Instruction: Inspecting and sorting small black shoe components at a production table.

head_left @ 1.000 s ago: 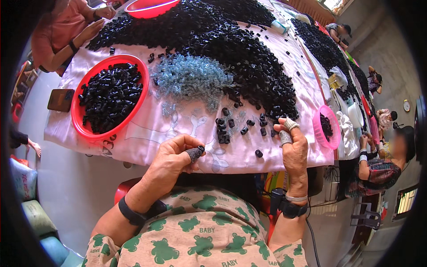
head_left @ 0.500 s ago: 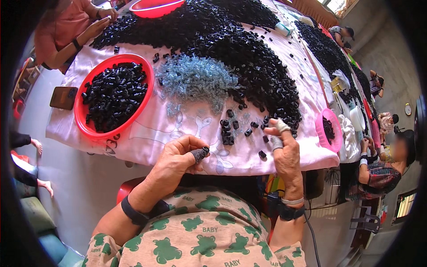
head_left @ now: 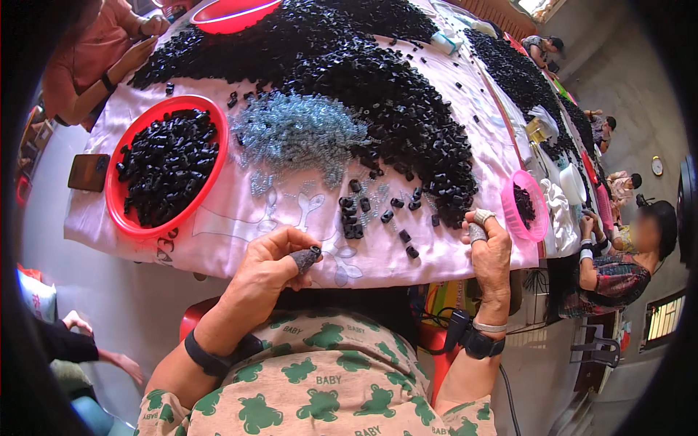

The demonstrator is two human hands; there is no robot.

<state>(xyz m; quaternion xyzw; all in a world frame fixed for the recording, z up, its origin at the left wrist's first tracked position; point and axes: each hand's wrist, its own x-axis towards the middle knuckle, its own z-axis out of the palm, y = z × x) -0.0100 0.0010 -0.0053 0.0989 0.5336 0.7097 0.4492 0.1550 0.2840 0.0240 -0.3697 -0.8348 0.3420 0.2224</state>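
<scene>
My left hand point(head_left: 273, 258) pinches a small black hollow plastic part point(head_left: 315, 251) between finger and a thumb wrapped in grey; it hovers above the cloth's front edge. My right hand point(head_left: 491, 251), with coverings on thumb and forefinger, is at the lower right tip of a heap of black plastic parts point(head_left: 414, 109). Its fingertips are drawn together; what lies between them is too small to make out. Between the hands lie several loose black parts point(head_left: 352, 218), some in a tight cluster. Beyond them is a pile of clear bluish small springs point(head_left: 302, 134).
A red basin point(head_left: 223, 134) full of black parts stands at left, beside a phone point(head_left: 89, 173). At right is a pink basket point(head_left: 544, 211) with a few parts. Another red basin point(head_left: 240, 20) sits far back. Co-workers sit at far left point(head_left: 87, 58) and right point(head_left: 618, 269).
My right hand has moved right along the heap's lower edge, and its fingers have come together. Loose parts near it sit slightly differently. My left hand still holds its part. The view has shifted.
</scene>
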